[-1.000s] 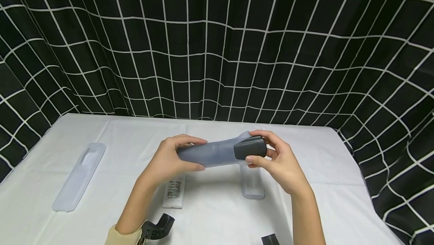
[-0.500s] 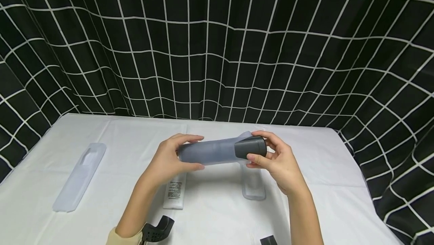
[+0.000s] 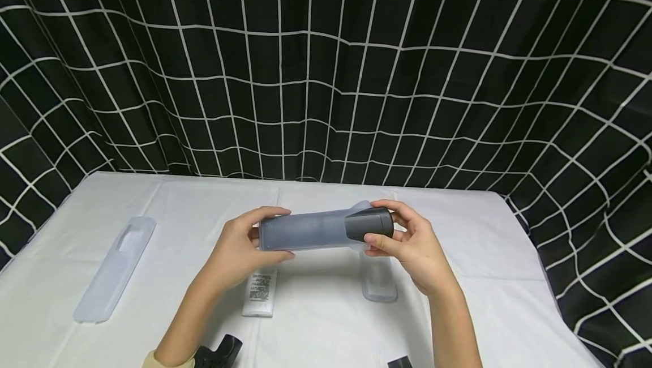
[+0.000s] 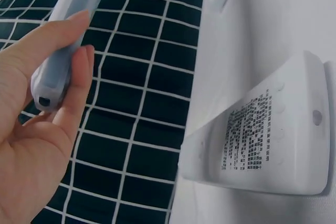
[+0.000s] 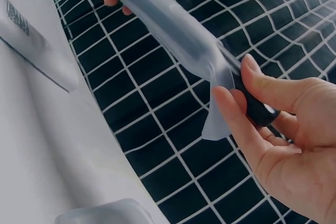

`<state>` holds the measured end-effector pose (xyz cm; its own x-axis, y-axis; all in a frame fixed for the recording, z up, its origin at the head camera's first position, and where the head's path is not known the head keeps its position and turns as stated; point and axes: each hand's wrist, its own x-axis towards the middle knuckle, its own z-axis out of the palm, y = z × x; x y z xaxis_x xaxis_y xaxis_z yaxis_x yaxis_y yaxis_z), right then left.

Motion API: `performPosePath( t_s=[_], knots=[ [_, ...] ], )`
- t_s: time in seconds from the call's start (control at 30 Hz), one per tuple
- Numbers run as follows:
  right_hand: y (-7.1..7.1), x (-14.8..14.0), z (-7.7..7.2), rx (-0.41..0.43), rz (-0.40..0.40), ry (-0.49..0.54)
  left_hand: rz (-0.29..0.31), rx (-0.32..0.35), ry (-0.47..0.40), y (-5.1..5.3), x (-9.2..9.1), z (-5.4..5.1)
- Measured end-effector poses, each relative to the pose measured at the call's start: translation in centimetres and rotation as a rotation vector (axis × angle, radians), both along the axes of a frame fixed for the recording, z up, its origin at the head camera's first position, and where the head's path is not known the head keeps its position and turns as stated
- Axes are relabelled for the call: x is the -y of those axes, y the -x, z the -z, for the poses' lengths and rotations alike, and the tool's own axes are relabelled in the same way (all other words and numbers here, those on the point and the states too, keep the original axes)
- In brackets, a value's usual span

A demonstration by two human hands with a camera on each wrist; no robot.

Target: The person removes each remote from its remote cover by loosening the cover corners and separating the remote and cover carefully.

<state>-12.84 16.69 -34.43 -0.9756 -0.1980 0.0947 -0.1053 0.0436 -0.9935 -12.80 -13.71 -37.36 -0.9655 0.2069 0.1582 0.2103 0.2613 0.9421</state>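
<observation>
Raised above the table is a dark remote control (image 3: pixel 370 223), mostly inside a translucent silicone cover (image 3: pixel 305 231). Its black end sticks out on the right, where the cover's loose edge (image 5: pixel 216 121) flares away. My left hand (image 3: pixel 241 246) holds the closed, covered end between thumb and fingers. At the other end my right hand (image 3: pixel 407 238) grips the bare black part, with thumb in front and fingers behind. The right wrist view shows the right fingertips (image 5: pixel 226 98) against the flared edge.
A white remote control (image 3: pixel 260 291) with a printed label up lies partly under the left hand. One more translucent cover (image 3: pixel 114 272) lies at left, and another (image 3: pixel 379 280) below the right hand. A black grid curtain (image 3: pixel 326 73) hangs behind the white-clothed table (image 3: pixel 326 322).
My left hand and the covered end have moved slightly left, and more of the cover's closed end shows. My right hand keeps its grip and has shifted slightly left.
</observation>
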Motion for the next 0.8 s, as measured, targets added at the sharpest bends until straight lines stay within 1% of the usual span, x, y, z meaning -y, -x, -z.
performPosePath(
  t_s=[0.07,0.37,0.53,0.8],
  knots=[
    [0.01,-0.02,0.05,-0.006,-0.005,-0.002,0.006,0.015,-0.036,-0.02,0.18,-0.01],
    [-0.11,-0.06,-0.12,-0.016,-0.013,-0.005,0.03,0.012,-0.149,0.0,0.75,-0.53],
    [-0.11,-0.19,-0.14,-0.022,-0.01,-0.004,0.051,0.008,-0.159,0.11,0.8,-0.5],
    [-0.08,-0.22,-0.13,-0.015,-0.011,0.0,0.046,0.018,-0.17,-0.15,1.03,-0.64]
  ],
)
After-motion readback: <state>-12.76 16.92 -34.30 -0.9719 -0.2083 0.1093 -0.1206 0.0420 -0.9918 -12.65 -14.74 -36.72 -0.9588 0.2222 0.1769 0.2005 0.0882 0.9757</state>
